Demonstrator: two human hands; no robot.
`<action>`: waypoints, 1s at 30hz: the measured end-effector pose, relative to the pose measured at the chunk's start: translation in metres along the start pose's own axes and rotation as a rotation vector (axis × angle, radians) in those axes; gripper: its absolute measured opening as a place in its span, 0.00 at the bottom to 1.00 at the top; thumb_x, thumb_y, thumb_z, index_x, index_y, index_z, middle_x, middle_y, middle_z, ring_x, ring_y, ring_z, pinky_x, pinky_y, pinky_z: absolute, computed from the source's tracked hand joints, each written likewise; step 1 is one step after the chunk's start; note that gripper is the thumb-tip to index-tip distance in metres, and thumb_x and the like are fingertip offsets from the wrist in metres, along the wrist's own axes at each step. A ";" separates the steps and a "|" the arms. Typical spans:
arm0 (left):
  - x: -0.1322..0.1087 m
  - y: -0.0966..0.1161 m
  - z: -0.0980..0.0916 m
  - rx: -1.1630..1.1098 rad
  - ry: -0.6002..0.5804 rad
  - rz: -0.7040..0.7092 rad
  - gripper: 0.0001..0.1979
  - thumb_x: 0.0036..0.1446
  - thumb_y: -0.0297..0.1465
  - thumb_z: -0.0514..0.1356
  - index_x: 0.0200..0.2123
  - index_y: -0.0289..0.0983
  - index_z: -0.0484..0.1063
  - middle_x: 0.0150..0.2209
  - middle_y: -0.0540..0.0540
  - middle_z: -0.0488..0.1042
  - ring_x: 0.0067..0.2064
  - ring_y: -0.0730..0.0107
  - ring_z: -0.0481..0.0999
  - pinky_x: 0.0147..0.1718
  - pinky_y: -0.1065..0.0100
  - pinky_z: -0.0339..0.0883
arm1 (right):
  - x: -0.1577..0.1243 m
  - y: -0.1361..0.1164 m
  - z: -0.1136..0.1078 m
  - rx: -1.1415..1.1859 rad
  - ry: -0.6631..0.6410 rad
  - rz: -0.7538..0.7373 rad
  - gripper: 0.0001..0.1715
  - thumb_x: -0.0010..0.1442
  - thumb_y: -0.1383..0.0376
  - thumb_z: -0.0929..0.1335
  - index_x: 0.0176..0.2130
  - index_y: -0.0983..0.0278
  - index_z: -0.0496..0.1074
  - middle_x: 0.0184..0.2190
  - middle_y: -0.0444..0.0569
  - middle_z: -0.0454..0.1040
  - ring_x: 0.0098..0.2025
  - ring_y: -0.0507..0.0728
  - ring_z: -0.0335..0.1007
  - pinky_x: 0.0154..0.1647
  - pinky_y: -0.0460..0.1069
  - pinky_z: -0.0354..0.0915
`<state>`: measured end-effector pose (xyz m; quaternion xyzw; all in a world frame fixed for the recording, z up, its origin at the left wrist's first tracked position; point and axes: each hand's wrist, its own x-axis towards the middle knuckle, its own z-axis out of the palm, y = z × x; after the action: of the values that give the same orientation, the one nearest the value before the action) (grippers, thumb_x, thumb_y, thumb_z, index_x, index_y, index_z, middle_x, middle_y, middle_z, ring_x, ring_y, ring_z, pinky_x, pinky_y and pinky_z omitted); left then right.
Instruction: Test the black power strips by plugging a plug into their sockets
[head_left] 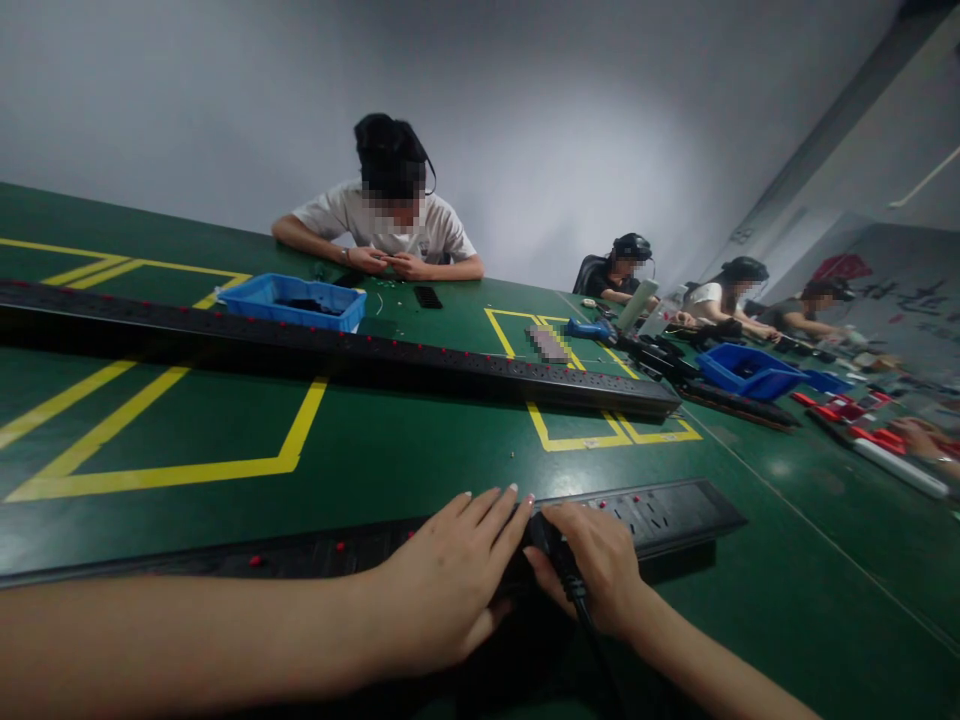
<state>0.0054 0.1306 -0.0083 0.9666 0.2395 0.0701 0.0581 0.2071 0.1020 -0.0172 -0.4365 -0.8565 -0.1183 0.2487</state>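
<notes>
A long black power strip (682, 510) with red-marked sockets lies in front of me, running off the left edge. My left hand (450, 575) lies across it, fingers over the top and thumb along the near side, gripping the strip. Just to the right, my right hand (600, 565) pinches a black plug (553, 545) against the strip's top face. From the plug a black cord (589, 630) runs down toward me. Whether the plug's pins are fully inside a socket is hidden by my fingers.
Another long power strip (420, 362) stretches across the green table (420, 480), beyond mine. Behind it are a blue bin (300, 300) with black parts and a seated person (390, 225). More people, a blue tray (746, 370) and a blue tool (589, 328) are to the right.
</notes>
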 end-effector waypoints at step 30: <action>-0.003 0.000 0.006 0.050 -0.028 0.031 0.34 0.57 0.33 0.46 0.61 0.24 0.35 0.62 0.30 0.38 0.61 0.44 0.43 0.54 0.49 0.50 | -0.002 0.001 0.003 -0.023 0.022 -0.005 0.21 0.52 0.64 0.63 0.47 0.66 0.58 0.30 0.51 0.72 0.30 0.56 0.70 0.30 0.50 0.65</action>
<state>0.0037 0.1292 -0.0143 0.9723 0.2251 0.0516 0.0363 0.2078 0.1024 -0.0202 -0.4358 -0.8535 -0.1338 0.2526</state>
